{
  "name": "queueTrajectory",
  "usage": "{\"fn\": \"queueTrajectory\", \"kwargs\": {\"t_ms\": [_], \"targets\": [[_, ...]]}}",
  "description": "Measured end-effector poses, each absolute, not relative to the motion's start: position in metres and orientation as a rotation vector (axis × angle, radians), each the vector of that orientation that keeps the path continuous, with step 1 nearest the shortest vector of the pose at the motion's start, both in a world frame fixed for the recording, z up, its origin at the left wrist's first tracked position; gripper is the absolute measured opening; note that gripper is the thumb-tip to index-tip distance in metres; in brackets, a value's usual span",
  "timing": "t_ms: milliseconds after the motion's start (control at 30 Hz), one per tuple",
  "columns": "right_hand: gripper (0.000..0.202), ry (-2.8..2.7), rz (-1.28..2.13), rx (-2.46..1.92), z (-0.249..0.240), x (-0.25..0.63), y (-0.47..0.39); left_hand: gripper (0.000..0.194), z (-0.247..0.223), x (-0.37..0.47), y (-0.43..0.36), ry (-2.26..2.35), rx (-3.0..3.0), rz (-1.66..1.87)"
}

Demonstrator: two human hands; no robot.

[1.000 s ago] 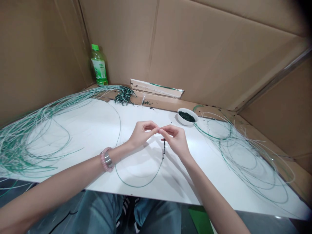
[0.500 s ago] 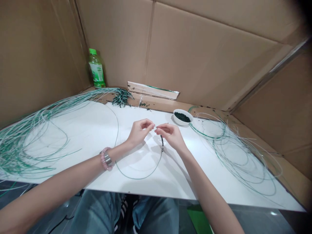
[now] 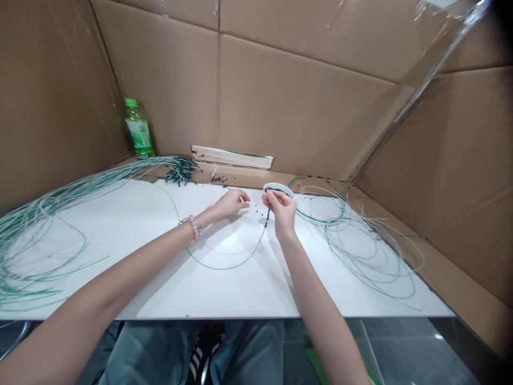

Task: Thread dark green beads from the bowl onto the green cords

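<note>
My right hand (image 3: 282,208) is pinching the string (image 3: 230,269) by its beaded end, probably to keep the threaded beads (image 3: 267,216) from slipping off — the rest is looping low over the table (image 3: 224,299); my left hand (image 3: 232,202) is curling near loose beads (image 3: 257,210), its grip unclear to me; the bowl (image 3: 290,191) just beyond is holding dark beads (image 3: 280,188).
</note>
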State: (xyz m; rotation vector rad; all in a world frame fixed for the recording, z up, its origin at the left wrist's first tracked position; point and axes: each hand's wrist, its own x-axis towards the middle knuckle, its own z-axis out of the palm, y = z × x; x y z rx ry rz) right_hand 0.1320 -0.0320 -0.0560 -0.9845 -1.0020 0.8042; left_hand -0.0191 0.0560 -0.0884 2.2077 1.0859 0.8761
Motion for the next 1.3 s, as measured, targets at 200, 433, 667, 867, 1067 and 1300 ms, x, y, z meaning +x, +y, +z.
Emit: {"fn": "queueTrajectory", "kwargs": {"t_ms": [200, 433, 667, 867, 1067, 1300], "targets": [[0.032, -0.888, 0.78, -0.931, -0.055, 0.135, -0.028, 0.011, -0.095, 0.012, 0.05, 1.081, 2.308, 0.688], [0.028, -0.933, 0.799, -0.943, -0.054, 0.13, -0.031, 0.012, -0.099, 0.017, 0.048, 1.094, 2.299, 0.734], [0.017, -1.184, 0.693, -1.01, -0.048, 0.113, -0.048, 0.021, -0.079, -0.026, 0.001, 1.035, 2.088, 0.909], [0.011, -1.372, 0.727, -1.003, -0.05, 0.09, -0.065, 0.025, -0.078, -0.053, -0.032, 0.825, 1.21, 0.987], [0.008, -1.409, 0.772, -1.054, -0.057, 0.087, -0.067, 0.014, -0.075, -0.055, -0.048, 0.689, 0.796, 1.009], [0.007, -1.424, 0.82, -1.006, -0.055, 0.08, -0.076, 0.008, -0.063, -0.057, -0.052, 0.632, 0.719, 1.075]]}}
